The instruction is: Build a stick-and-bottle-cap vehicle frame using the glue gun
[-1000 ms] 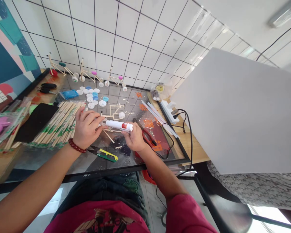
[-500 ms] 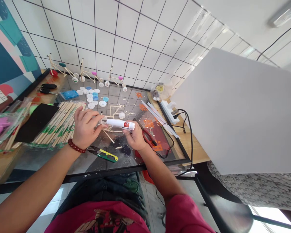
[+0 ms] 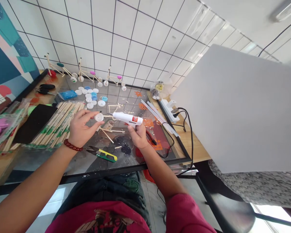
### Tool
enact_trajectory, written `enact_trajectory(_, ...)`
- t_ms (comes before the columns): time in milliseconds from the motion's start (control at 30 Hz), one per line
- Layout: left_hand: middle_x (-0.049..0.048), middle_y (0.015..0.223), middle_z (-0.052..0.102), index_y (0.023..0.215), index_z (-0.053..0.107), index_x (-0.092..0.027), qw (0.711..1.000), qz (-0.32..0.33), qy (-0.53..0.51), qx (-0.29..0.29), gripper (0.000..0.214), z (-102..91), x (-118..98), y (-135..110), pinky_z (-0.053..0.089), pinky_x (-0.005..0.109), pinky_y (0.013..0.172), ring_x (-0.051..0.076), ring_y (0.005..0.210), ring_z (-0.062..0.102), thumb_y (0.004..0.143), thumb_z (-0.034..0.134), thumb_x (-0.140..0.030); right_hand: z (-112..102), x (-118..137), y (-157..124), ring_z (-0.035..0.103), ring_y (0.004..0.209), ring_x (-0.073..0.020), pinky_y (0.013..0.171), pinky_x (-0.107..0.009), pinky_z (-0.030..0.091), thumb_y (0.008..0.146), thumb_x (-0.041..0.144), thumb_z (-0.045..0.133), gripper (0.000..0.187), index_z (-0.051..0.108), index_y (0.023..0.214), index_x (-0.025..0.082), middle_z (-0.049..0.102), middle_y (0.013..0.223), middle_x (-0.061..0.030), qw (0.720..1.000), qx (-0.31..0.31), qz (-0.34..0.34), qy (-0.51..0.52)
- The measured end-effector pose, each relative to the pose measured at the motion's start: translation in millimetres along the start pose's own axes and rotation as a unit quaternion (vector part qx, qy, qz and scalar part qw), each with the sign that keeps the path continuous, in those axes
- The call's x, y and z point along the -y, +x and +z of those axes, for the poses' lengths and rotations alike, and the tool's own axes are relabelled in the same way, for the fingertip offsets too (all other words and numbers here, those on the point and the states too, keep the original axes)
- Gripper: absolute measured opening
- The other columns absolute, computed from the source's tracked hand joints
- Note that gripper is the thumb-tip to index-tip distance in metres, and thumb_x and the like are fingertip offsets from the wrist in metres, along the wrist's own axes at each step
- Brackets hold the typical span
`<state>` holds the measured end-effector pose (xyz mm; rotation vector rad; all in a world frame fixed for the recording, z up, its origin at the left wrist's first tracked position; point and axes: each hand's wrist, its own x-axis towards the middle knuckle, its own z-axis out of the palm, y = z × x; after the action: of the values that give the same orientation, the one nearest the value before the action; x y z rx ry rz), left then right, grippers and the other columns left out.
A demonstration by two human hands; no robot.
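Note:
My right hand (image 3: 138,136) grips a white glue gun (image 3: 127,118) with a red label, its nozzle pointing left. My left hand (image 3: 81,127) pinches a white bottle cap (image 3: 99,116) fixed to a thin wooden stick frame (image 3: 109,127), held just above the glass table (image 3: 87,161). The gun's tip sits close to the cap, slightly right of it. A red bead bracelet (image 3: 72,146) circles my left wrist.
Bundled chopsticks (image 3: 58,123) lie left of my hands. Loose caps (image 3: 91,95) and three stick bicycle models (image 3: 87,76) stand by the tiled wall. Yellow-green snips (image 3: 104,154), red pliers (image 3: 149,137), glue sticks (image 3: 157,117), a power strip (image 3: 169,110) and a white board (image 3: 237,113) are around.
Both hands rose from the table. My left hand lifted the cap and stick frame clear, and the glue gun shifted up and right.

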<state>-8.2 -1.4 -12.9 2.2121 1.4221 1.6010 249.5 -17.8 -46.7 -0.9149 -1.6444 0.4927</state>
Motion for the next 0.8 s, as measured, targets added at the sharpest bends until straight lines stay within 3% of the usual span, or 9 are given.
enact_trajectory(200,0.0078,0.094,0.070,0.100,0.077,-0.024,0.998,-0.035,-0.042,0.004,0.026,-1.6,-8.4,0.8,0.054,0.038,0.079,0.023,0.079,0.064,0.078,0.079,-0.038,1.8,-1.3,-0.8,0.071,0.090,-0.0236,0.085,-0.038,0.057,0.096,0.046,0.060,0.034,0.056,0.120,0.022,0.074,0.103,-0.0085,1.000,-0.001,0.004,0.021)
enact_trajectory(500,0.0046,0.102,0.066,0.108,0.076,-0.026,0.990,-0.070,-0.123,0.006,0.031,0.3,-3.1,-0.6,0.054,0.037,0.088,0.017,0.079,0.061,0.077,0.081,-0.027,1.9,-2.7,-0.1,0.072,0.097,-0.0238,0.092,-0.040,0.057,0.096,0.046,0.062,0.033,0.057,0.117,0.021,0.075,0.107,-0.0092,0.998,-0.015,0.019,0.059)
enact_trajectory(800,0.0044,0.097,0.071,0.107,0.073,-0.017,0.945,-0.218,-0.242,-0.004,0.040,6.6,-0.2,-1.6,0.057,0.027,0.077,0.014,0.080,0.067,0.069,0.085,-0.022,2.2,1.1,1.4,0.073,0.097,-0.0237,0.090,-0.039,0.058,0.096,0.046,0.062,0.032,0.058,0.115,0.021,0.076,0.106,-0.0087,0.997,-0.012,0.013,0.070)
